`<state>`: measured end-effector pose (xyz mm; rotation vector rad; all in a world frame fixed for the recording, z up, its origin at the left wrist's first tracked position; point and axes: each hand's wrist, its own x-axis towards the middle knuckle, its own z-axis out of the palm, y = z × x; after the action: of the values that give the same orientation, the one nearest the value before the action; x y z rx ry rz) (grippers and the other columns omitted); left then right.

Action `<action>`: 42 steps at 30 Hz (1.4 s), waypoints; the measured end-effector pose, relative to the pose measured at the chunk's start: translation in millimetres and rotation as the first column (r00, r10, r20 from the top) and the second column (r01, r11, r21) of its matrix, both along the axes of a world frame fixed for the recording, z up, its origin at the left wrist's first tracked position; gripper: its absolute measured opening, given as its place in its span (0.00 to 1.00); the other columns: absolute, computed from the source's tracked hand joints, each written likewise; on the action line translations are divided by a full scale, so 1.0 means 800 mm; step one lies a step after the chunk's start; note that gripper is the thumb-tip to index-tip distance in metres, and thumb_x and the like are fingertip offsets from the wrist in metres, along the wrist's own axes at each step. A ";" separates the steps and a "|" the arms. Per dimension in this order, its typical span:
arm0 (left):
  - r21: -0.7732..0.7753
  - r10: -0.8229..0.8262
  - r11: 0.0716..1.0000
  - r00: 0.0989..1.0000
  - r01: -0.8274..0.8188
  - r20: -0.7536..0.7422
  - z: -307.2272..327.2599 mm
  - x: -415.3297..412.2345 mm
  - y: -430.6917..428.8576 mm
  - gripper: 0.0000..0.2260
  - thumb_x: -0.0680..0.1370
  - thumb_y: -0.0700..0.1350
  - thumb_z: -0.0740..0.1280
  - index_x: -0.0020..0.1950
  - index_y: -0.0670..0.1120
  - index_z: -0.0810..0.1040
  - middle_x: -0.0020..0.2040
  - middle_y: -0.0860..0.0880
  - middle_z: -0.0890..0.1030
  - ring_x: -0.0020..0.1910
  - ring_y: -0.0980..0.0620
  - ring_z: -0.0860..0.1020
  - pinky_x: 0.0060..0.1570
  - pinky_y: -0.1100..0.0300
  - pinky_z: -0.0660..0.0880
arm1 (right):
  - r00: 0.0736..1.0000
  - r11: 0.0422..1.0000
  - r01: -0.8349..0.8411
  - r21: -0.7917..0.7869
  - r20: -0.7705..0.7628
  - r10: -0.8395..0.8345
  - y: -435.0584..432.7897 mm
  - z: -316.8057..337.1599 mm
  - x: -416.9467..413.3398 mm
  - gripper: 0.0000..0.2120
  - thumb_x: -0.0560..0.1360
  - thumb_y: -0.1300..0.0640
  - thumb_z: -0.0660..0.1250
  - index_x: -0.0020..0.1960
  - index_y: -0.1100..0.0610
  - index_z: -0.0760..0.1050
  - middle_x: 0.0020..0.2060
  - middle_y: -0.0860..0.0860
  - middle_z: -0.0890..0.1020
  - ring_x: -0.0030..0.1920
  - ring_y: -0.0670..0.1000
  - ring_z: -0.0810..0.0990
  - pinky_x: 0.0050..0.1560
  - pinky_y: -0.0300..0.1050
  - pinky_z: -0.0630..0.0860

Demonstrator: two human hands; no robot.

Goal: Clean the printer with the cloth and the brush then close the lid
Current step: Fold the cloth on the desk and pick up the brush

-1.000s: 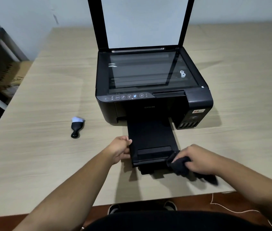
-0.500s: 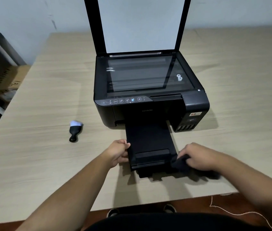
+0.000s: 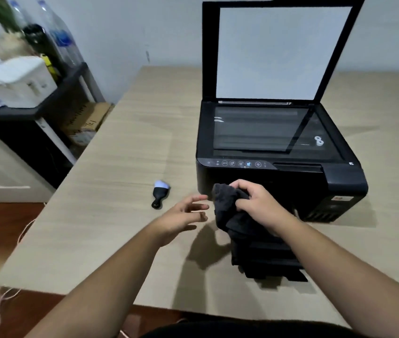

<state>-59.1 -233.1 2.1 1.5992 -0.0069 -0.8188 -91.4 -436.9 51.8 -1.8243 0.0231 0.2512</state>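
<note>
Half a second back both my hands sat low on the paper tray; now my right hand (image 3: 258, 206) has lifted with the cloth (image 3: 227, 208) bunched in its grip, up in front of the printer (image 3: 315, 181), and my left hand (image 3: 183, 215) has come off the tray edge and hangs free, fingers loosely spread, holding nothing.

From the head view, the only one I have, the cloth dangles from my right fist, touching the pulled-out tray (image 3: 267, 259) below it. My left fingertips are just beside the cloth's edge, not clearly touching it.

The brush (image 3: 160, 195) lies on the table (image 3: 120, 167) up and to the left of my left hand, near but apart from it. Its long axis runs roughly away from me, black handle toward me, pale bristles at the far end. My left hand is plainly the nearer one for it, so I judge the brush falls to that hand.

Beyond my right hand, the lid (image 3: 279, 52) stands upright, not yet closed.
</note>
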 end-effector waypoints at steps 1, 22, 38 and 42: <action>-0.057 -0.046 0.997 0.998 0.043 -0.053 0.005 0.000 0.011 0.23 0.71 0.42 0.69 0.65 0.56 0.72 0.58 0.53 0.78 0.55 0.56 0.77 0.60 0.55 0.71 | 1.000 0.998 0.000 0.063 -0.015 0.001 0.018 -0.004 0.005 0.18 0.67 0.75 0.58 0.43 0.55 0.76 0.33 0.48 0.77 0.32 0.41 0.74 0.34 0.33 0.70; 0.556 -0.295 0.825 0.918 0.105 0.264 0.150 0.056 0.090 0.12 0.72 0.34 0.67 0.52 0.46 0.80 0.48 0.45 0.84 0.43 0.50 0.78 0.51 0.59 0.73 | 0.816 0.849 -0.528 -0.028 -0.293 0.498 0.083 -0.010 0.063 0.10 0.74 0.52 0.68 0.55 0.49 0.75 0.39 0.46 0.79 0.39 0.43 0.76 0.39 0.35 0.70; 0.846 -0.458 0.517 0.794 -0.128 0.400 0.237 0.053 0.120 0.17 0.76 0.54 0.65 0.32 0.46 0.76 0.30 0.47 0.73 0.33 0.48 0.70 0.35 0.58 0.67 | 0.894 0.828 -0.280 -0.486 0.183 0.410 0.188 0.067 0.081 0.26 0.65 0.42 0.73 0.56 0.51 0.66 0.45 0.48 0.78 0.45 0.52 0.78 0.45 0.50 0.76; 0.836 -0.426 0.542 0.827 -0.091 0.366 0.252 0.054 0.142 0.13 0.73 0.56 0.68 0.36 0.48 0.78 0.35 0.48 0.79 0.37 0.48 0.78 0.40 0.57 0.74 | 0.916 0.908 -0.193 -0.372 0.265 0.303 0.215 0.060 0.096 0.09 0.71 0.57 0.68 0.51 0.55 0.75 0.41 0.50 0.80 0.45 0.53 0.79 0.40 0.41 0.69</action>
<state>-16.0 -119.9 203.6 2.7768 -0.2225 -0.4829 -14.3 -265.2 99.8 -2.1958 -0.4232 0.1355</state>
